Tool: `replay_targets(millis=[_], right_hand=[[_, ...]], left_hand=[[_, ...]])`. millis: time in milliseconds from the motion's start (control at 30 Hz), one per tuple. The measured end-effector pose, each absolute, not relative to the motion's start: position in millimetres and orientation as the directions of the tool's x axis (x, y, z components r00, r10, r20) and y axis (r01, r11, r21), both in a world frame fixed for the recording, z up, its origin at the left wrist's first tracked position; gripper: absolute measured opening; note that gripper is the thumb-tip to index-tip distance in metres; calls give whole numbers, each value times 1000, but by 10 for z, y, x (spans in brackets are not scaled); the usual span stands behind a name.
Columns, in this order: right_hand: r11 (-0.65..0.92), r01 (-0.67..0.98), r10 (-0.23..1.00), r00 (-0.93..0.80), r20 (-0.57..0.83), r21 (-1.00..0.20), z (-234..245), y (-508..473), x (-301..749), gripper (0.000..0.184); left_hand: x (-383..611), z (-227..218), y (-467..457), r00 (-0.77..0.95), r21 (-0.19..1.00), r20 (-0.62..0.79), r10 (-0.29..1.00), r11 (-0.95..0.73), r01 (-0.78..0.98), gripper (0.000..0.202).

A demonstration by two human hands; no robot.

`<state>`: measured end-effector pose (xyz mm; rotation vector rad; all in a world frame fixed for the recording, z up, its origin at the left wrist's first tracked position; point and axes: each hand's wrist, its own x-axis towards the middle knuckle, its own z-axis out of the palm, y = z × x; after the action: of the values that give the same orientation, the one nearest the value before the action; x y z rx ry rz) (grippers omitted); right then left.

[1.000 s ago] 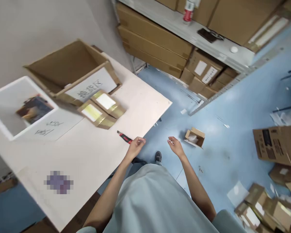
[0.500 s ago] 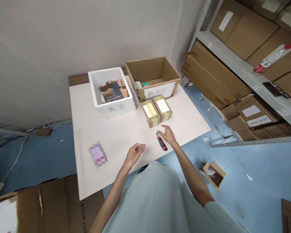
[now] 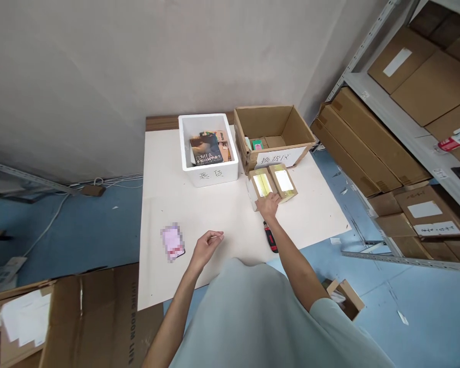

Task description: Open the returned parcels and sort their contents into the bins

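My right hand [image 3: 268,205] is on the near end of the left small cardboard box [image 3: 258,191], thumb at its left side and fingers over its top. A second small cardboard box [image 3: 286,188] with a white label stands against it on the right. Both boxes are taped. A black and red utility knife [image 3: 270,238] lies on the table just below my right wrist. My left hand [image 3: 207,247] hovers over the table's near part, fingers drawn together, with nothing visible in them. To its left lies a pixelated, pinkish flat object [image 3: 172,241].
A white foam box [image 3: 210,177] holding books stands at the back of the white table [image 3: 164,194]. Beside it is a large open carton [image 3: 306,148] with a few small items inside. Shelves with cartons [image 3: 410,204] rise at right. An open carton [image 3: 350,299] sits on the floor.
My right hand has moved forward from beside the knife onto the left small box. My left hand stays low over the table. The view has shifted, so the table appears further right.
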<state>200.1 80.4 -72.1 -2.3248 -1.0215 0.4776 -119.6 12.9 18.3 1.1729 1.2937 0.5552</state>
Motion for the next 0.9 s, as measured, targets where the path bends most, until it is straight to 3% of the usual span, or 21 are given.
replay_targets(millis=[167,300,500,633,700,800,900], right_hand=[[-486,699,838,542,-55,-525,-719,716,1990,59],[-340,817,932,358,-51,-466,-700,467,1949,57],[-41,824,979,-79,-187,-565,-642,-134,1980,60],[112,740,929,-315,-195,-663,-627,-431,2065,67],[33,716,938,-263,-226,-697,-685,-532,2099,87],[-208,638,939,-83,-335,-741,-859,-651,2133,113],[-360,496,909,-3,-416,-790,-1060,-736,2154,109]], left_hand=[[-1132,-22,206,200,894,-417,887,361,265,49],[-1138,-291,284,107,879,-418,902,371,298,53],[-1224,-767,297,-25,786,-504,863,471,401,88],[-1248,-964,117,85,787,-549,831,480,389,98],[-1235,-1000,-24,164,801,-560,812,480,359,92],[-1189,-1000,-254,178,798,-576,798,503,330,84],[-1126,-988,-426,149,780,-604,783,541,315,85]])
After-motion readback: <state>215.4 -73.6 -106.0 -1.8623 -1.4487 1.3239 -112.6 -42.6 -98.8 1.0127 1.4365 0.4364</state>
